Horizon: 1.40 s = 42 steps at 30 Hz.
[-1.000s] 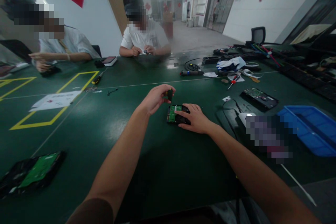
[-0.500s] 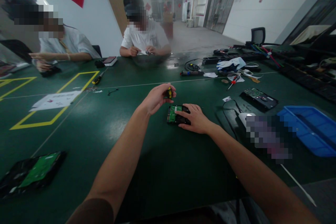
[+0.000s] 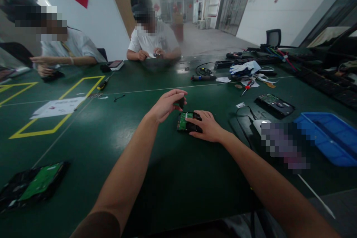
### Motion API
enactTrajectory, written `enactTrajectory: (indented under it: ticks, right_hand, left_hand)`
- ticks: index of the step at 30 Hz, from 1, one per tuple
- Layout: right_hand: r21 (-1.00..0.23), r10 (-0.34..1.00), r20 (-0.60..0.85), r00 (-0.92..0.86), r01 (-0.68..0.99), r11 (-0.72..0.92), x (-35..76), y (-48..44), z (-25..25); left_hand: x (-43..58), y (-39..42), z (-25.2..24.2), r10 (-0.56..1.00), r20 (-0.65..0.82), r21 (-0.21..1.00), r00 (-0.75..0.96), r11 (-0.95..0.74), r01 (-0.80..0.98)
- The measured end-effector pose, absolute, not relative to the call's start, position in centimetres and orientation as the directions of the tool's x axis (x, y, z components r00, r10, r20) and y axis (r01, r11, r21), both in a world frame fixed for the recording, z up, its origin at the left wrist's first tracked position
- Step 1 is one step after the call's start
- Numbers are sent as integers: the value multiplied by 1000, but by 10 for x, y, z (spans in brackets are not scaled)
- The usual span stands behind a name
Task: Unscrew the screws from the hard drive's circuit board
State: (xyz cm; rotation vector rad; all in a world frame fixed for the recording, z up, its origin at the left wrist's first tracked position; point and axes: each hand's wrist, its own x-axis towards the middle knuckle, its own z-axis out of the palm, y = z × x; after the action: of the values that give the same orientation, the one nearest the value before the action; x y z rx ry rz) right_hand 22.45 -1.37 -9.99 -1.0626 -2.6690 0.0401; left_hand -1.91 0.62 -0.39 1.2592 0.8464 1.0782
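Note:
In the head view a hard drive lies on the green table, its green circuit board facing up. My right hand spreads over its right part, thumb at the near side and fingers across the top, holding it against the table. Just above the drive's far left side, my left hand has its fingers curled round the dark handle of a screwdriver. The shaft and tip of this tool cannot be made out.
Another hard drive and a blue tray are at right; a third drive is at near left. A cable runs beside my right forearm. Across the table sit two people. Tools and gloves lie at far right.
The screwdriver handle has turned in my left fingers: its yellow markings showed before, and now only a dark side does. My right hand stays on the drive.

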Motion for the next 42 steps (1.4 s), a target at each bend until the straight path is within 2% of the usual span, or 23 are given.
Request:
enactTrajectory:
  ticks: [8,17,35,42]
  right_hand:
    - [-127,684,234,-691,676,726,224,-14,-99]
    - [-137,689,220,-691,677,723,224,-14,-98]
    - [-129,686,232,-690,677,725,224,-15,-98]
    - [-130,686,226,-692,676,725,225,-14,-98]
  left_hand:
    - [-19,7,-5,952,48,983,302,9,-183]
    - [-20,7,-2,966,85,996,242,-84,-13]
    - [-16,6,-3,956,64,994,287,-36,-99]
    - [-17,7,-3,967,114,993,230,-111,-23]
